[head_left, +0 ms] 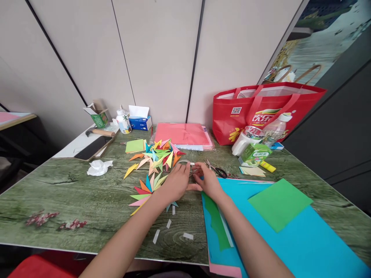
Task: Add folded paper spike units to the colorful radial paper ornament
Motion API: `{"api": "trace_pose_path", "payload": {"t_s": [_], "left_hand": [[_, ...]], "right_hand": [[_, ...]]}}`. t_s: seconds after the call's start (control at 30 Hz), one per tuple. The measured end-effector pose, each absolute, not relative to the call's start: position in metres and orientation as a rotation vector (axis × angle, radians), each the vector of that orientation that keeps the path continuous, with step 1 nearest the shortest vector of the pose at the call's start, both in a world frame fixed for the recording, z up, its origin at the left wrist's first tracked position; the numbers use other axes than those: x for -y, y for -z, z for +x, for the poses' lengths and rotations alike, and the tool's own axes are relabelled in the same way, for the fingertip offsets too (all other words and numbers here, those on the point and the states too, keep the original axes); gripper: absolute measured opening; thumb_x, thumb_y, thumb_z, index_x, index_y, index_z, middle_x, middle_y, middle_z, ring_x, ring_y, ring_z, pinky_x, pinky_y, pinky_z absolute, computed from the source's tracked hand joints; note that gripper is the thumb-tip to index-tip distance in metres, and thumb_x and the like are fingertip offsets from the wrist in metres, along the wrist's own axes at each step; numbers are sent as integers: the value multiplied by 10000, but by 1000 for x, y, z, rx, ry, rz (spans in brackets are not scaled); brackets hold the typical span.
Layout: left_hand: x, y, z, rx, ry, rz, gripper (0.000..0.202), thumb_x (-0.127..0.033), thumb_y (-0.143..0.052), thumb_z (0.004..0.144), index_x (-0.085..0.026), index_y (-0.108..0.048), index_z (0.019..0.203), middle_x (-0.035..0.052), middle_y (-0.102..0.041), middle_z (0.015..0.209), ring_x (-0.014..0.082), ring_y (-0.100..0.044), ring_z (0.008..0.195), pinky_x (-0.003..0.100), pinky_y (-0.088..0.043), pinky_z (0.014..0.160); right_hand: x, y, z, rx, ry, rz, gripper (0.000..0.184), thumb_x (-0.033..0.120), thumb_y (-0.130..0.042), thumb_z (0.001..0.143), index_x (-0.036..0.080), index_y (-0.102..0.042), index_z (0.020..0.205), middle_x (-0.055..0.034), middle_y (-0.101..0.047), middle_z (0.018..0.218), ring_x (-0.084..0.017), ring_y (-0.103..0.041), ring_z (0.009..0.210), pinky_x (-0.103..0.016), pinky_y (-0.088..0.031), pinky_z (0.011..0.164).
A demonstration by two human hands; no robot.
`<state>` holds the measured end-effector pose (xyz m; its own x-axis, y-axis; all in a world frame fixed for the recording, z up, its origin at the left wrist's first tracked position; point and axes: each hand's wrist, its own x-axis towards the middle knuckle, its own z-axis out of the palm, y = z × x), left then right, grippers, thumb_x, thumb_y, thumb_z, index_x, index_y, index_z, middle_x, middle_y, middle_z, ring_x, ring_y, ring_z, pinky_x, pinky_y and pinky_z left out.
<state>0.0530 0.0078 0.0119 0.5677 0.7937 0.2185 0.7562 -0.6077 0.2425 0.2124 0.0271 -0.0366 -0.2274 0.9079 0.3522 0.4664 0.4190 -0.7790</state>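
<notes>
In the middle of the table my left hand (180, 178) is closed around a roll of tape (183, 161), partly hidden by the fingers. Close beside it, my right hand (207, 179) has its fingers pinched at a short white strip of tape (192, 164) by the roll. Under and left of my left wrist lies a fan-shaped ring of folded coloured paper points (144, 192), partly covered by the forearm. Loose folded paper pieces (159, 154) are heaped behind it. Black-handled scissors (216, 169) lie just beyond my right hand. Several white tape strips (188, 236) are scattered nearer me.
Large blue sheets (292, 247) with a green square (280, 204) cover the right front. A red bag (232, 116), a mug (246, 141), a bottle (276, 127) and a green carton (254, 154) stand back right. A hammer (101, 132), phone (94, 148) and crumpled tissue (99, 168) lie left.
</notes>
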Motion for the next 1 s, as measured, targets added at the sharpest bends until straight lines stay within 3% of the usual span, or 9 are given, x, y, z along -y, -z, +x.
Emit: {"api": "trace_pose_path", "payload": {"t_s": [0.07, 0.13, 0.2, 0.3, 0.53, 0.67, 0.77, 0.83, 1.0], "left_hand": [[-6, -21, 47, -1155, -633, 2502, 532, -464, -417, 826, -123, -432, 1233, 172, -538, 1102, 270, -477, 1028, 392, -405, 822], [-4, -29, 41, -987, -739, 2346, 404, -420, -332, 869, -171, -564, 1087, 121, -575, 973, 228, -511, 937, 351, -419, 796], [-2, -36, 36, -961, -836, 2194, 442, -439, -296, 871, -166, -641, 920, 97, -591, 835, 204, -534, 792, 318, -432, 723], [1, -40, 31, -945, -898, 1952, 490, -515, -324, 836, -173, -671, 791, 77, -608, 763, 172, -530, 658, 284, -438, 643], [1, -38, 21, -989, -1104, 1487, 539, -588, -356, 791, -159, -682, 796, 85, -655, 751, 180, -567, 705, 267, -444, 592], [0, -42, 11, -1045, -1472, 1282, 415, -498, -464, 791, -158, -591, 993, 47, -636, 742, 140, -560, 625, 248, -430, 549], [5, -45, 3, -1068, -1590, 1201, 342, -427, -510, 791, -151, -567, 985, 12, -609, 665, 111, -546, 557, 224, -417, 509], [11, -44, -1, -1120, -1654, 1195, 283, -369, -558, 771, -147, -579, 946, -3, -598, 627, 98, -538, 526, 210, -411, 490], [16, -32, -10, -1205, -1743, 1147, 215, -318, -594, 741, -138, -598, 859, -21, -574, 551, 84, -504, 445, 194, -379, 414]], "right_hand": [[-24, 30, 210, 1767, -738, -1079, 356, 167, -519, 772, 183, -456, 1122, -82, -599, 983, -162, -594, 767, -325, -499, 699], [-20, 22, 207, 1706, -767, -994, 269, 227, -538, 788, 191, -524, 1054, -74, -613, 963, -169, -595, 811, -325, -494, 737], [-16, 16, 205, 1696, -780, -972, 147, 286, -550, 796, 189, -597, 895, -64, -632, 879, -177, -593, 807, -329, -488, 753], [-12, 13, 202, 1674, -820, -983, 150, 330, -572, 784, 190, -621, 802, -58, -633, 805, -179, -590, 756, -330, -491, 720], [-5, 14, 189, 1486, -853, -991, 157, 341, -584, 768, 190, -603, 729, -61, -542, 875, -161, -541, 744, -262, -466, 573], [6, 15, 178, 1546, -996, -1054, 236, 360, -546, 792, 204, -555, 969, -55, -561, 881, -154, -542, 724, -266, -459, 590], [17, 14, 169, 1827, -1056, -1066, 720, 412, -676, 667, 240, -341, 1281, -65, -561, 979, -177, -537, 766, -264, -441, 567], [24, 15, 163, 2016, -996, -1079, 954, 425, -743, 569, 259, -225, 1353, -62, -552, 1007, -185, -524, 764, -283, -436, 592], [29, 21, 157, 2187, -874, -1082, 829, 221, -638, 695, 272, -165, 1374, -32, -581, 936, -160, -525, 736, -291, -424, 661]]}}
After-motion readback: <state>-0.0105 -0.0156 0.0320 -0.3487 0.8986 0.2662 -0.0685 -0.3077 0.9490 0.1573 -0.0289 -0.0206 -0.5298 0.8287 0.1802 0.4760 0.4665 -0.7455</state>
